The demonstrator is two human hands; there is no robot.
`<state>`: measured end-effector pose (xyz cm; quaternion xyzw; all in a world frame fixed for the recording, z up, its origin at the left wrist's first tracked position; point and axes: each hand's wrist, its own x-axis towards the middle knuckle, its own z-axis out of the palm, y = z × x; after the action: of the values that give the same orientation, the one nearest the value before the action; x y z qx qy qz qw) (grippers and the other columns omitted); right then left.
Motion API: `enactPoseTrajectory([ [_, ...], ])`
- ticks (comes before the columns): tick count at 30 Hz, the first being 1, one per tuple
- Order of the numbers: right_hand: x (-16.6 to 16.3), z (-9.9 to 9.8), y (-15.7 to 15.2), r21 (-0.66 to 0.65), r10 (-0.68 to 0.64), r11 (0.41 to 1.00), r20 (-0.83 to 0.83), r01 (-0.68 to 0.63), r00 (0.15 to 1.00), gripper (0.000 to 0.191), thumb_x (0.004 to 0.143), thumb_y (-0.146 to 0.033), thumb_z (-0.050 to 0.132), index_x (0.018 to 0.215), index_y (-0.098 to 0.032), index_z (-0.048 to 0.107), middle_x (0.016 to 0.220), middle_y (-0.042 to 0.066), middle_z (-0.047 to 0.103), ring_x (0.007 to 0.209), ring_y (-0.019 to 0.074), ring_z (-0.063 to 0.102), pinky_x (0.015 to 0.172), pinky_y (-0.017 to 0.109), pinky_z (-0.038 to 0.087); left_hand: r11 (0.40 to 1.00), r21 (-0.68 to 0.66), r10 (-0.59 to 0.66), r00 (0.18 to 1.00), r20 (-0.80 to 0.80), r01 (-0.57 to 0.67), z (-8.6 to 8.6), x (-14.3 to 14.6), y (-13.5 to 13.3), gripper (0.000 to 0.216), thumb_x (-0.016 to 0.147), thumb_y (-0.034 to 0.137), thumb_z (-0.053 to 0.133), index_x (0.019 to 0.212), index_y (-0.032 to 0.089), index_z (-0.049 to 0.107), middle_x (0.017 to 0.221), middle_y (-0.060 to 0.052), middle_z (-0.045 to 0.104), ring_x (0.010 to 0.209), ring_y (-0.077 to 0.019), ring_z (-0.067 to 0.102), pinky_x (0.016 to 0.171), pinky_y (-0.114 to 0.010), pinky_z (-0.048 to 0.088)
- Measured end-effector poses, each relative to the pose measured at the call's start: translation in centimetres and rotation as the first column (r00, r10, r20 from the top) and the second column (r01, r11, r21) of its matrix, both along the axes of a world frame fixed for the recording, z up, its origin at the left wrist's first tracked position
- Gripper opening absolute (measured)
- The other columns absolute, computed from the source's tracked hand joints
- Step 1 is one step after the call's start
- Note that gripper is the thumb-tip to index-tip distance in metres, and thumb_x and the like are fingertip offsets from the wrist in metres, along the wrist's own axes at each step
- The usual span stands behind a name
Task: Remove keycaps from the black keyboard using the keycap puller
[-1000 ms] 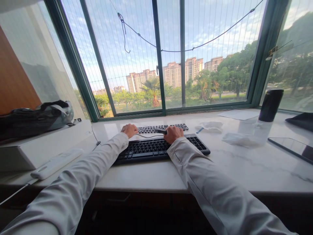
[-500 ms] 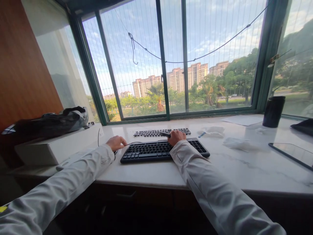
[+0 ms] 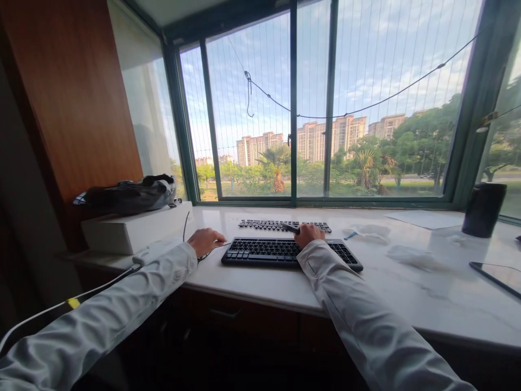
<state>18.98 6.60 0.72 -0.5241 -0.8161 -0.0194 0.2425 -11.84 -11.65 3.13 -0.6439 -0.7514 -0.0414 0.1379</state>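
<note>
We are resting our left hand (image 3: 207, 239), fingers loosely curled, on the marble counter (image 3: 260, 282) over a thin cable (image 3: 211, 252), just left of the black keyboard (image 3: 280, 252). Our right hand (image 3: 310, 235) is gripping a small dark object (image 3: 290, 228), too small to identify, above the keyboard's far edge.
</note>
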Motion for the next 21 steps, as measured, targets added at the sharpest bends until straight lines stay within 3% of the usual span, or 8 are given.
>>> enactPoseTrajectory([
  [3, -0.1, 0.0, -0.3, 0.019, -0.001, 1.000, -0.007, 0.001, 1.000, 0.031, 0.081, -0.034, 0.049, 0.095, -0.020, 0.073, 0.093, 0.014, 0.070, 0.086, 0.0278, 0.065, 0.075, 0.037, 0.045, 0.995, 0.100, -0.024, 1.000, 0.006, 0.023, -0.4, 2.7, -0.5, 0.032, 0.088, 0.049, 0.045, 0.106, 0.036, 0.069, 0.104, 0.000, 0.072, 0.098, -0.0225, 0.064, 0.083, -0.030, 0.045],
  [7, -0.4, 0.0, -0.6, 0.038, -0.010, 0.999, -0.014, 0.011, 1.000, 0.031, 0.081, -0.034, 0.049, 0.095, -0.021, 0.073, 0.094, 0.014, 0.070, 0.087, 0.0289, 0.064, 0.075, 0.038, 0.045, 0.979, 0.204, -0.016, 0.997, 0.077, 0.000, -2.8, 6.9, -0.6, 0.034, 0.092, 0.044, 0.040, 0.111, 0.035, 0.066, 0.105, -0.002, 0.071, 0.094, -0.0223, 0.066, 0.080, -0.031, 0.047],
  [10, -0.5, 0.0, -0.7, 0.032, -0.021, 0.999, -0.009, 0.021, 1.000, 0.031, 0.081, -0.033, 0.049, 0.096, -0.022, 0.073, 0.095, 0.015, 0.070, 0.089, 0.0296, 0.064, 0.075, 0.038, 0.045, 0.950, 0.310, -0.077, 0.988, 0.133, 0.032, -4.4, 8.9, -0.5, 0.032, 0.094, 0.039, 0.040, 0.114, 0.033, 0.063, 0.112, -0.001, 0.068, 0.099, -0.0190, 0.064, 0.084, -0.028, 0.046],
  [15, -0.6, 0.1, -0.8, 0.050, -0.035, 0.998, -0.009, 0.035, 0.999, 0.030, 0.081, -0.034, 0.049, 0.095, -0.023, 0.073, 0.093, 0.014, 0.070, 0.088, 0.0290, 0.065, 0.075, 0.037, 0.044, 0.937, 0.347, -0.036, 0.984, 0.176, -0.028, -4.9, 9.2, -0.6, 0.030, 0.094, 0.040, 0.040, 0.105, 0.032, 0.067, 0.118, 0.000, 0.060, 0.085, -0.0156, 0.065, 0.074, -0.026, 0.047],
  [21, -0.5, 0.1, -0.6, 0.072, -0.048, 0.996, -0.079, 0.054, 0.996, 0.031, 0.084, -0.038, 0.047, 0.091, -0.025, 0.074, 0.090, 0.013, 0.070, 0.086, 0.0258, 0.064, 0.071, 0.033, 0.042, 0.945, 0.326, -0.086, 0.975, 0.203, 0.015, -4.8, 8.9, -0.8, 0.029, 0.093, 0.041, 0.042, 0.101, 0.032, 0.069, 0.110, 0.000, 0.060, 0.082, -0.0145, 0.063, 0.071, -0.025, 0.045],
])
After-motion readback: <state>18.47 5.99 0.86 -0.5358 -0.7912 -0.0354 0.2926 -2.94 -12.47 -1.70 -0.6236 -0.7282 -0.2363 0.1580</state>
